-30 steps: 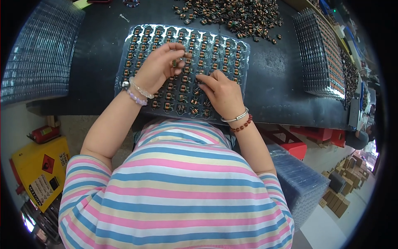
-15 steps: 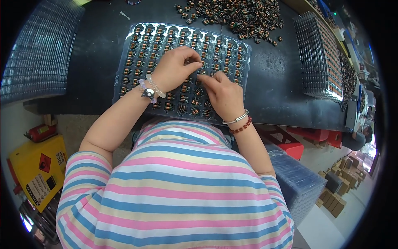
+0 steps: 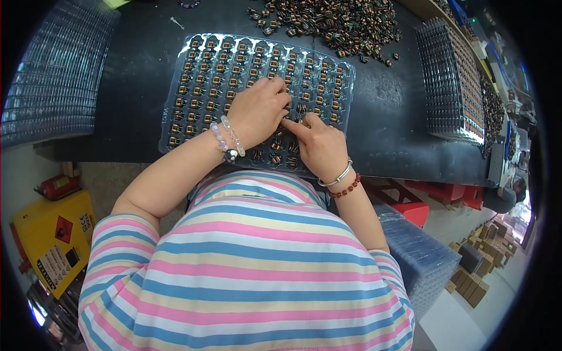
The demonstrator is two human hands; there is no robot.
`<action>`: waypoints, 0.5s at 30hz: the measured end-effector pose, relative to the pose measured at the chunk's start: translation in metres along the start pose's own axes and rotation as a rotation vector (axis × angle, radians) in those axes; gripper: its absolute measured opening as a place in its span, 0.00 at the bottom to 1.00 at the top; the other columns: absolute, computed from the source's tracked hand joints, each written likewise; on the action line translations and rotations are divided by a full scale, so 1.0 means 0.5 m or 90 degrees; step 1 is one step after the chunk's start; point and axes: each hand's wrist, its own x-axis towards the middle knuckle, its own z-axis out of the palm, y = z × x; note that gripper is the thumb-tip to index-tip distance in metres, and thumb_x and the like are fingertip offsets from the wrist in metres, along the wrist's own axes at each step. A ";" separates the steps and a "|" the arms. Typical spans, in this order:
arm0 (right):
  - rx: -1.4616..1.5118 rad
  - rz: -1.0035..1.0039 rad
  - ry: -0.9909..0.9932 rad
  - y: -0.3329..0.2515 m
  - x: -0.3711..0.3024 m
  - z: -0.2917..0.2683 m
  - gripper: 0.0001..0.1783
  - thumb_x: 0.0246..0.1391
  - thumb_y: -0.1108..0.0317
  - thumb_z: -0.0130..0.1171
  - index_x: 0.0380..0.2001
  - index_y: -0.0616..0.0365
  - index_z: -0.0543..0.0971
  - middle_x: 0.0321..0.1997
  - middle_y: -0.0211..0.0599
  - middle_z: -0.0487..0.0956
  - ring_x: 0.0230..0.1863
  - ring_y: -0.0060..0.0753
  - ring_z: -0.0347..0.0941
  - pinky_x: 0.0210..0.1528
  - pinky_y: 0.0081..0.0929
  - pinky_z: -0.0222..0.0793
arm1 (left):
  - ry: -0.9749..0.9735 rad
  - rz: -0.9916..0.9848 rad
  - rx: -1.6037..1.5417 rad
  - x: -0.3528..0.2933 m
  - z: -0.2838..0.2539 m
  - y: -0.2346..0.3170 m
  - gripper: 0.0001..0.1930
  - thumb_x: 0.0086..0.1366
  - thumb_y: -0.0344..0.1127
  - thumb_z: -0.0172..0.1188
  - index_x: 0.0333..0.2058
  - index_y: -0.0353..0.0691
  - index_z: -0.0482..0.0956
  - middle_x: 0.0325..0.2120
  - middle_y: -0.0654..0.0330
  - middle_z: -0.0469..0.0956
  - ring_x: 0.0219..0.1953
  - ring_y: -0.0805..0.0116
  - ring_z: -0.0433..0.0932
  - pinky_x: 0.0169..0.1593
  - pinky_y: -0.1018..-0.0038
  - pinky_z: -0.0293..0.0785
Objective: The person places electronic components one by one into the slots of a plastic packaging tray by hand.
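Observation:
A clear plastic tray [image 3: 349, 88] lies in front of me on the dark table, its pockets filled with small copper-wound coils [image 3: 236, 70]. Over its middle, my left hand [image 3: 260, 111] is bent with its fingers curled down and drawn together; its fingertips are mostly hidden. My right hand [image 3: 321, 146] comes in from the right, the index finger reaching to the left fingertips and the other fingers folded. Both hands meet at one pocket, and whatever small part lies between them is covered. Several coils nearest me sit tilted, wires showing.
A loose heap of coils [image 3: 328, 23] lies beyond the tray. Stacked clear trays [image 3: 52, 76] stand at the left, and a stack of filled trays [image 3: 448, 82] at the right. Below the table are a red stool [image 3: 410, 213], a wrapped bluish stack [image 3: 421, 251] and a yellow box [image 3: 55, 234].
Both hands have moved slightly toward me over the tray. My left hand has turned knuckles-up and come together with the right index finger, where a gap showed before.

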 end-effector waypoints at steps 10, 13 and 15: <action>0.049 0.084 0.130 0.032 -0.006 -0.003 0.12 0.53 0.68 0.59 0.42 0.50 0.79 0.27 0.33 0.74 0.23 0.38 0.74 0.24 0.31 0.68 | 0.003 0.036 -0.011 0.004 -0.001 -0.008 0.07 0.55 0.30 0.61 0.33 0.37 0.78 0.39 0.60 0.72 0.44 0.61 0.73 0.45 0.67 0.75; 0.012 0.069 0.142 0.037 0.011 0.002 0.10 0.53 0.67 0.59 0.40 0.50 0.80 0.27 0.33 0.75 0.24 0.38 0.74 0.25 0.31 0.69 | 0.042 0.062 -0.006 -0.005 0.006 -0.008 0.07 0.54 0.28 0.59 0.34 0.38 0.78 0.39 0.61 0.74 0.42 0.62 0.74 0.43 0.68 0.76; -0.001 0.072 0.132 0.037 0.019 0.005 0.09 0.53 0.66 0.59 0.39 0.50 0.80 0.28 0.33 0.76 0.24 0.38 0.75 0.25 0.31 0.70 | 0.056 0.098 0.026 -0.009 0.011 -0.007 0.10 0.53 0.26 0.57 0.36 0.39 0.78 0.38 0.62 0.75 0.41 0.62 0.75 0.41 0.69 0.76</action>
